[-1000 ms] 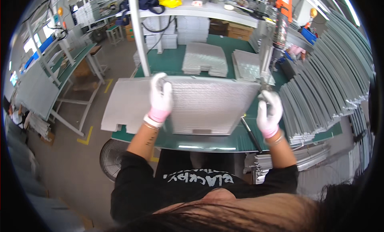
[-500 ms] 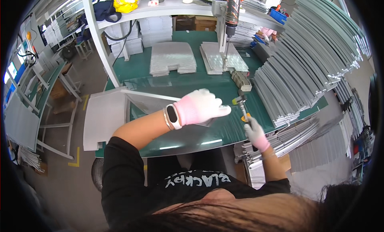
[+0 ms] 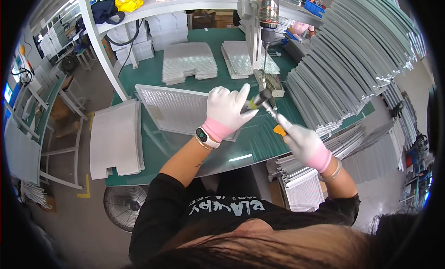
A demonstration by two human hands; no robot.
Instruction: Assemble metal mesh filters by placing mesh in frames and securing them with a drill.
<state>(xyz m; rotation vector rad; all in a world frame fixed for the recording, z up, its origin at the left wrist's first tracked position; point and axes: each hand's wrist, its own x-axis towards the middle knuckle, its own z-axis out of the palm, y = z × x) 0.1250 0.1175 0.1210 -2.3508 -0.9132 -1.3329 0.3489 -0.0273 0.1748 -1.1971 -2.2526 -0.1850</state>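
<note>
My right hand (image 3: 305,146), in a white and pink glove, is wrapped round the handle of a small mallet (image 3: 269,109). The mallet's head has a black face and a yellow-green face, the latter close to the fingers of my left hand (image 3: 228,107). That hand, gloved alike, grips a white-framed mesh panel (image 3: 178,109) near its right end, thumb and forefinger spread apart. The panel is tilted above the green tabletop, its right end partly covered by my hand. A hanging power screwdriver (image 3: 269,35) points down just beyond the mallet, over a metal block (image 3: 276,87).
Flat mesh sheets (image 3: 116,139) lie at the table's left edge, and two more stacks (image 3: 189,60) sit farther back. A tall row of grey frames (image 3: 352,60) fills the right side. A white post (image 3: 104,46) rises at left; a floor fan (image 3: 125,206) stands below.
My right hand has brought the mallet up and leftward, close to my left hand. The panel has turned from nearly edge-on to show its mesh face. The whole view has shifted slightly.
</note>
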